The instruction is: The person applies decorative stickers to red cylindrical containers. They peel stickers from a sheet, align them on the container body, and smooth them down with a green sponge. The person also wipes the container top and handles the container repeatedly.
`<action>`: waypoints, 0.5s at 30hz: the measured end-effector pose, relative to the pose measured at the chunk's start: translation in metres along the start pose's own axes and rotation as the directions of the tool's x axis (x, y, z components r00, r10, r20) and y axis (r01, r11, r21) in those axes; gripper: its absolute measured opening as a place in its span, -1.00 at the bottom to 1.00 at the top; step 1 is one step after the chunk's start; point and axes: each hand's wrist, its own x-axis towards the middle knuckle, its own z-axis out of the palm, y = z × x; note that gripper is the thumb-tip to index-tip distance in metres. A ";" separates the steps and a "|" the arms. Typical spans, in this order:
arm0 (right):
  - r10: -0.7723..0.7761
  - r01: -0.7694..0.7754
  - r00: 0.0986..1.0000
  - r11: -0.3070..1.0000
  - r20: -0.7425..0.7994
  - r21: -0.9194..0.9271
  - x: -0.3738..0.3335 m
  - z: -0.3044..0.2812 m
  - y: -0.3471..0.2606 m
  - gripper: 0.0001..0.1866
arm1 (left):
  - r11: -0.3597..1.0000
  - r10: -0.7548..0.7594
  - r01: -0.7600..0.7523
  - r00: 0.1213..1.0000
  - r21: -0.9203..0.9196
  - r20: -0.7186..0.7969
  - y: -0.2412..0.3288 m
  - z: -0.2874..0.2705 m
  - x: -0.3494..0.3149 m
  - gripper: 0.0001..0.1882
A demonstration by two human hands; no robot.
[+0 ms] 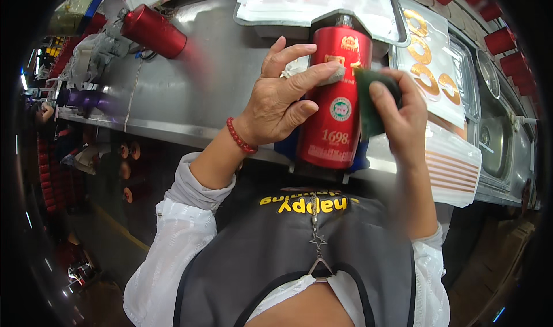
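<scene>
A red bottle [331, 122] with gold print and a round white-and-green emblem lies in front of me, its neck pointing away. Blue pieces show at both sides of its lower end. My left hand [282, 93], with a red bead bracelet at the wrist, reaches over the bottle from the left with fingers apart. Its index fingertip, covered in something grey, touches the bottle near the gold print. Some crumpled white material shows behind that hand. At the bottle's right side, my right hand [403, 105] is closed on a dark green flat pad [368, 105], whose edge is against the bottle.
Another red bottle [152, 32] is tilted at the left of the metal table [213, 67]. A tray [403, 24] with white sheets sits beyond. Gold ring-shaped decals [423, 76], striped white sheets [455, 171] and a sink [496, 145] are at right. Several red bottles line the far right.
</scene>
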 end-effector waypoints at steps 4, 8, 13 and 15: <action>-0.673 0.686 0.698 0.531 0.244 -0.498 -0.019 0.010 -0.014 -0.65 | 0.991 -0.132 0.129 0.987 -0.030 -0.090 0.023 0.012 -0.046 -0.16; -0.585 0.725 0.587 0.687 0.560 -0.043 -0.063 0.009 -0.029 -0.68 | 0.973 -0.231 0.231 0.971 0.004 0.060 0.038 0.023 -0.066 0.07; -0.362 0.385 0.922 0.802 0.140 -0.457 -0.079 -0.067 -0.012 -0.65 | 0.956 -0.284 0.283 0.959 0.078 0.005 0.043 0.038 -0.068 0.12; -0.405 0.369 0.902 0.544 0.150 -0.754 -0.076 -0.129 0.018 -0.61 | 0.953 -0.299 0.298 0.954 0.052 0.019 0.040 0.044 -0.072 0.09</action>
